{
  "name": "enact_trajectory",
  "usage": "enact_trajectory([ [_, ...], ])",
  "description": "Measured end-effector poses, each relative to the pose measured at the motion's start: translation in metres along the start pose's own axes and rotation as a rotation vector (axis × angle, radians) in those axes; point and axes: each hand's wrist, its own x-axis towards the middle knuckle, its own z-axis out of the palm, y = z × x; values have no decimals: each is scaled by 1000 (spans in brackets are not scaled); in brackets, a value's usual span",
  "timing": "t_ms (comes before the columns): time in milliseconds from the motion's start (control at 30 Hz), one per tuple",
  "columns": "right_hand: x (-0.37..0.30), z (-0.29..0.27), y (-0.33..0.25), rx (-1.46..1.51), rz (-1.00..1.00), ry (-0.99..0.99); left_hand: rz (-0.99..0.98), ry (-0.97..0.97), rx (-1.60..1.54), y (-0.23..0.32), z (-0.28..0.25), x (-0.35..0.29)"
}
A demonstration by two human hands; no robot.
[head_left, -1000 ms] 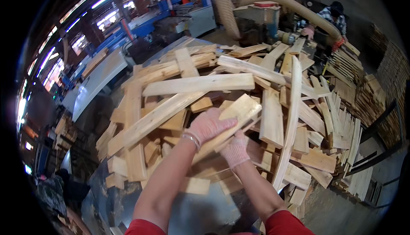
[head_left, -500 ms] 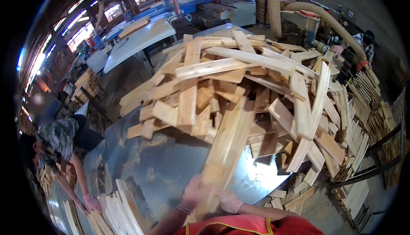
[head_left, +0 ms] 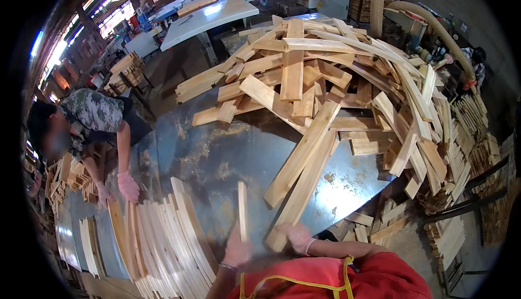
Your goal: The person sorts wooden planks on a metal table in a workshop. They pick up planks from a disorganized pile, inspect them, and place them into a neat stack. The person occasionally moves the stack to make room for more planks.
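Observation:
My left hand is closed around the near end of a narrow wooden board, turned edge-on, to the right of a row of boards. To its right, my right hand grips the near end of a long wooden plank. This plank slopes up to a large heap of loose boards. Close along its left side lies another plank, touched by neither hand. Both hands wear pale pink gloves.
A metal-topped table bears the heap and the row of boards at lower left. A co-worker in a camouflage shirt leans in at left, gloved hands by the row. Offcuts lie beyond the table's right edge.
The board in my left hand has come away leftward and turned on edge, while my right hand stays on a separate plank. My view has shifted, and the co-worker bends further in.

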Motion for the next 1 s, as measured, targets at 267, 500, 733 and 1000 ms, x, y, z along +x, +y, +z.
enact_trajectory([
  [267,13,83,68,109,-75,-88,58,36,227,105,56,93],
  [500,24,-33,83,-444,-399,-357,-203,26,154,54,34,93],
  [733,-44,-102,97,410,323,-281,-181,668,995,-11,-38,11],
  [1000,-60,-55,17,776,307,-133,-71,461,852,5,-51,-13],
])
